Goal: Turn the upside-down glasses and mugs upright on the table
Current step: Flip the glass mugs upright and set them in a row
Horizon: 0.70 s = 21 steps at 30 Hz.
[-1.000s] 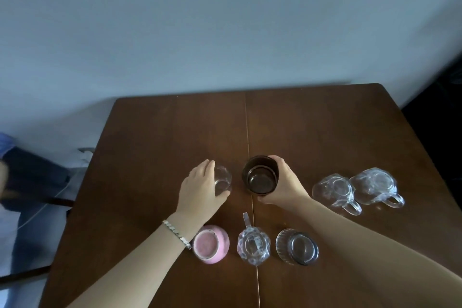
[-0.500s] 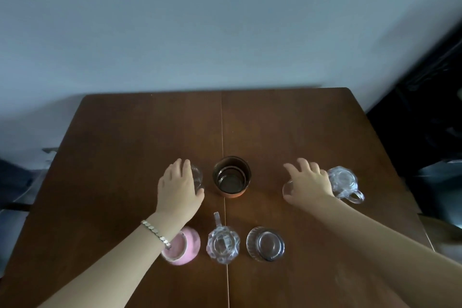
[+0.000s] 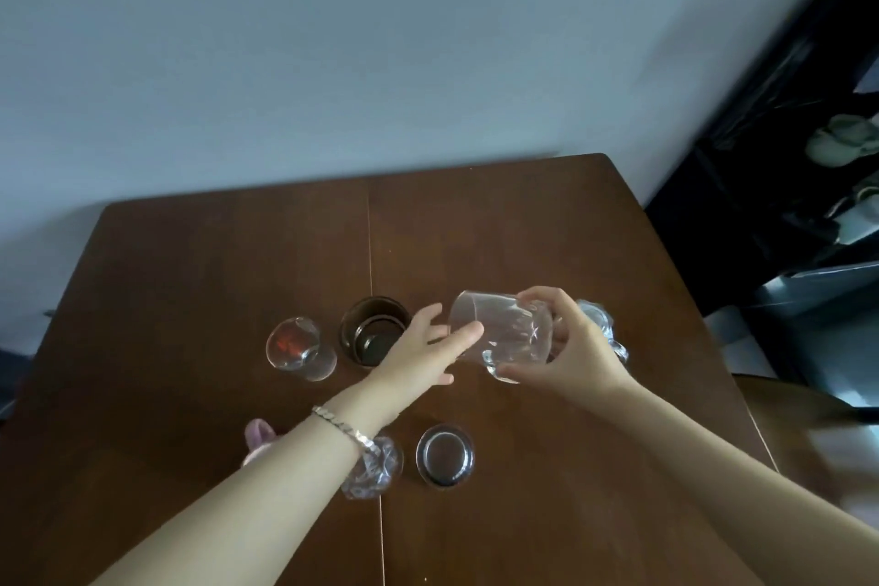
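Two of my hands are on one piece at once: my right hand point(image 3: 571, 347) is clamped around the base end of a clear mug point(image 3: 499, 331), which I hold in the air on its side above the middle of the surface point(image 3: 190, 276), its open mouth pointing toward the left edge. My left hand point(image 3: 423, 350) is spread, fingers apart, thumb just meeting the mug's rim as if to steady or take it; it grips nothing firmly that I can see. I judge this is the middle of a flip, the mug half turned. Next I need to rotate it on until the mouth faces up and set it down gently on a bare patch, clear of its neighbours. Behind my right hand, toward the right edge, another clear mug point(image 3: 606, 328) waits, mostly hidden. Left of centre a small clear glass point(image 3: 299, 350) and a dark brown glass point(image 3: 373, 333) stand mouth up, just beside each other. Along the near edge sit a pink cup point(image 3: 257, 435), largely covered by my left forearm, a cut-glass mug point(image 3: 373, 466) and a smoky glass point(image 3: 444, 454), which looks bottom-up and not yet turned.
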Each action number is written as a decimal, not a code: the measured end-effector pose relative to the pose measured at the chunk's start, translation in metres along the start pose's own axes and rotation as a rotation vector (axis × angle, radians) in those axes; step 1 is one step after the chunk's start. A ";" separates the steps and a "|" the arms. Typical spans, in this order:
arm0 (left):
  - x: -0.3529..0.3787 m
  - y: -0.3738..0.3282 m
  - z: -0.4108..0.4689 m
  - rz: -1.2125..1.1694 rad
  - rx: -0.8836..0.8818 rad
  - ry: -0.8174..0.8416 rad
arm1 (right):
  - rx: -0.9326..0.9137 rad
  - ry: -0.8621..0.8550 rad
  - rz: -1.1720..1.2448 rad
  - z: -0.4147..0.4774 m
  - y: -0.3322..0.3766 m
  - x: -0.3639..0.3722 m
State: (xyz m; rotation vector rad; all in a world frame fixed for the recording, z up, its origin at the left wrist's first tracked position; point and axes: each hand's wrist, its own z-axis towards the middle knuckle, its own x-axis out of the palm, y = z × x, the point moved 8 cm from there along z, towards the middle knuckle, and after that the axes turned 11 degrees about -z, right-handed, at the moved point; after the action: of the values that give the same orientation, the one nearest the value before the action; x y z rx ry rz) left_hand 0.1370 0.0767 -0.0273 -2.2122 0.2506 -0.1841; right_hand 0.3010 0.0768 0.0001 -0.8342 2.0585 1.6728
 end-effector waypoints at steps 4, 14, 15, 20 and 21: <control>0.026 0.008 0.007 -0.303 -0.118 0.134 | -0.033 0.012 0.155 -0.012 0.000 -0.014; 0.002 0.001 0.025 -0.044 -0.059 -0.055 | -0.004 0.283 -0.521 0.043 -0.052 -0.023; -0.001 -0.002 0.025 -0.014 -0.044 -0.080 | 0.078 0.248 -0.630 0.055 -0.062 -0.027; -0.007 -0.010 0.023 0.164 0.010 -0.114 | 0.391 0.363 -0.983 0.070 -0.097 -0.008; -0.009 -0.012 0.022 0.231 0.024 -0.125 | 0.398 0.332 -0.984 0.069 -0.099 -0.008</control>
State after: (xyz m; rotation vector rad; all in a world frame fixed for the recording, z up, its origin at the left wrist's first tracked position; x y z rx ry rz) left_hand 0.1349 0.1028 -0.0316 -2.1415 0.4286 0.0773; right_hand 0.3649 0.1326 -0.0864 -1.6677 1.5929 0.6028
